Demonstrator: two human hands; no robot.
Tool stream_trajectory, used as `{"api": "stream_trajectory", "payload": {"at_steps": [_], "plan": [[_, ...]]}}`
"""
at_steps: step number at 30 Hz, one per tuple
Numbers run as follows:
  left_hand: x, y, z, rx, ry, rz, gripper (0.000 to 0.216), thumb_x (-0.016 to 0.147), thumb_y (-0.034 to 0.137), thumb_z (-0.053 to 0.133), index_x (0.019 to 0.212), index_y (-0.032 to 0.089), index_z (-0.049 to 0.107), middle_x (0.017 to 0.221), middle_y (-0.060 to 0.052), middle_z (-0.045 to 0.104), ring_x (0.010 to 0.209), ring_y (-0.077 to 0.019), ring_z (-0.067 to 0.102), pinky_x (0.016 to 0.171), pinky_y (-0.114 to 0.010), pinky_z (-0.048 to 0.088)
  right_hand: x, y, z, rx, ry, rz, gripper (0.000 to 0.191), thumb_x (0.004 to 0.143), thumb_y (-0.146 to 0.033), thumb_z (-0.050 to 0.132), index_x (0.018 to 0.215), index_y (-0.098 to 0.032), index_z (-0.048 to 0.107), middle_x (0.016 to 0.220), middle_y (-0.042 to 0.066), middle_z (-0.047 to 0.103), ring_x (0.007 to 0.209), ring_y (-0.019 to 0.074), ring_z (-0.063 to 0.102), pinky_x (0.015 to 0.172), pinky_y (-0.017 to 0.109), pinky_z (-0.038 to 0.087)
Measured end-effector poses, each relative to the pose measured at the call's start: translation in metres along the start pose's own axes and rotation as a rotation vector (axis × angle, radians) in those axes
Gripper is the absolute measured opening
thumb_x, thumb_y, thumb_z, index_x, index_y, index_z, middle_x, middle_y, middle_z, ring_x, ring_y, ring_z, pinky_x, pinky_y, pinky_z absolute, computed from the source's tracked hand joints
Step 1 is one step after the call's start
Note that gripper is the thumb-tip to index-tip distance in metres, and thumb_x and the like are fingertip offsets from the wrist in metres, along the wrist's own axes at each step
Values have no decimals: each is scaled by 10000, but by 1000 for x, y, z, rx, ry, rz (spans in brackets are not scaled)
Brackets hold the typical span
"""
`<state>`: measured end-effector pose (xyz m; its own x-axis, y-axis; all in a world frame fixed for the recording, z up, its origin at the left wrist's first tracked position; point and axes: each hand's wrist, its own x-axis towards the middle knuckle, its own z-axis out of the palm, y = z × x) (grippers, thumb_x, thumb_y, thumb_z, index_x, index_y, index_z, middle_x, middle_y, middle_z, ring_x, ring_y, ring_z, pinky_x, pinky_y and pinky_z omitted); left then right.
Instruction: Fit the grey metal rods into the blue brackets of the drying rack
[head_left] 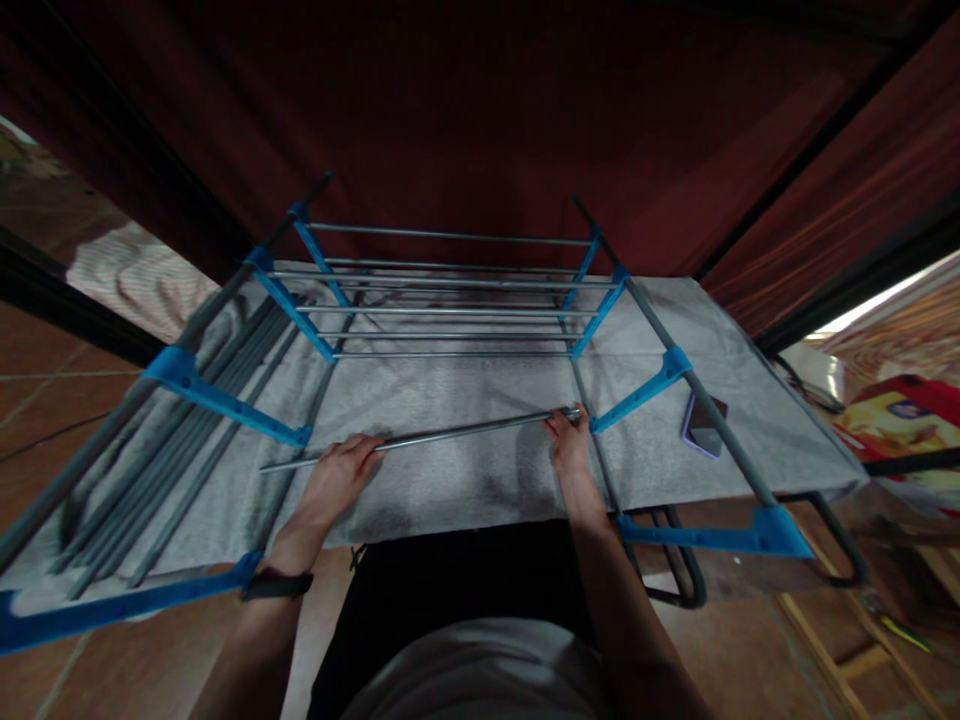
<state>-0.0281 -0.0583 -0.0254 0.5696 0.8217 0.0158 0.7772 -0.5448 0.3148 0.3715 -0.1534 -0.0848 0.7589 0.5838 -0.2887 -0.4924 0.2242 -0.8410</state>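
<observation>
I hold a thin metal rod (457, 432) crosswise in front of me. My left hand (341, 470) is closed around it near its left end. My right hand (568, 440) pinches its right end beside a blue plastic bracket (637, 392) of a rack frame. The rack (450, 290) has grey side poles, blue brackets and several thin rods fitted across its far tier. It lies over a table covered with a grey cloth (465, 385).
Several loose grey poles (187, 440) lie on the cloth at the left. A phone (703, 423) rests on the cloth at the right, partly under a side pole. Dark red curtains hang behind. Wooden slats and a colourful box are on the floor at the right.
</observation>
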Motion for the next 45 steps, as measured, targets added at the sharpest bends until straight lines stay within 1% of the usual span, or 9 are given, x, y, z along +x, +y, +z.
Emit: {"api": "stream_trajectory", "payload": {"at_steps": [7, 12, 20, 27, 33, 37, 40, 42, 45], "plan": [[0, -1, 1, 9, 0, 12, 438, 1020, 400, 364, 1179, 209, 725, 1094, -134, 767, 1068, -311, 700, 980, -465, 502, -5, -3, 1, -56, 37, -15, 668, 646, -312, 814, 1196, -331, 437, 858, -115, 631, 686, 104, 640, 699, 272, 599], [-4, -2, 2, -40, 26, -24, 438, 1018, 420, 413, 1301, 234, 690, 1254, -127, 740, 1193, -308, 657, 1044, -461, 453, -25, -9, -5, -36, 35, 19, 642, 685, -309, 791, 1221, -339, 439, 842, -112, 640, 716, 107, 666, 759, 282, 621], [-7, 17, 4, -194, -5, -74, 263, 950, 259, 563, 1122, 256, 762, 1127, -102, 753, 1138, -289, 665, 1069, -456, 424, -54, -15, -48, -34, 92, -7, 709, 636, -282, 841, 1226, -331, 451, 907, -88, 702, 811, 119, 718, 877, 335, 620], [0, 40, 16, -296, 32, -11, 255, 952, 199, 577, 1106, 262, 771, 1086, -95, 746, 1091, -275, 663, 1091, -438, 400, -42, -22, -84, -92, 130, -75, 795, 556, -297, 906, 1206, -336, 450, 902, -93, 702, 691, 95, 684, 774, 301, 626], [7, 46, 17, -364, 90, -6, 269, 926, 131, 576, 1058, 262, 771, 1037, -74, 733, 1025, -253, 660, 1100, -425, 381, -44, -30, -88, -53, 129, -84, 743, 557, -303, 877, 1166, -344, 454, 930, -74, 719, 744, 125, 716, 733, 333, 654], [15, 43, 15, -302, 169, -66, 265, 933, 118, 544, 1011, 237, 768, 1069, -109, 723, 1070, -274, 653, 1158, -491, 351, -42, -32, -90, -41, 176, -90, 755, 552, -237, 874, 1176, -354, 466, 913, -70, 722, 767, 129, 718, 740, 333, 661], [21, 42, 12, -285, 306, -120, 296, 927, 94, 523, 1053, 226, 757, 1276, -158, 679, 1283, -332, 584, 1216, -572, 299, -42, -31, -93, -57, 168, -92, 757, 566, -184, 868, 1191, -366, 481, 912, -82, 712, 751, 128, 713, 750, 364, 668], [22, 43, 11, -342, 430, -174, 317, 921, 103, 551, 1151, 226, 731, 1475, -177, 573, 1462, -375, 445, 1251, -620, 247, -43, -30, -94, -62, 141, -94, 742, 576, -190, 866, 1190, -371, 492, 911, -88, 707, 751, 132, 712, 765, 392, 674], [22, 47, 11, -465, 612, -269, 460, 921, 169, 624, 1378, 220, 611, 1705, -179, 302, 1615, -394, 179, 1288, -641, 169, -48, -31, -88, -101, 109, -113, 659, 589, -273, 868, 1139, -362, 518, 890, -89, 702, 752, 145, 712, 812, 448, 677]]}}
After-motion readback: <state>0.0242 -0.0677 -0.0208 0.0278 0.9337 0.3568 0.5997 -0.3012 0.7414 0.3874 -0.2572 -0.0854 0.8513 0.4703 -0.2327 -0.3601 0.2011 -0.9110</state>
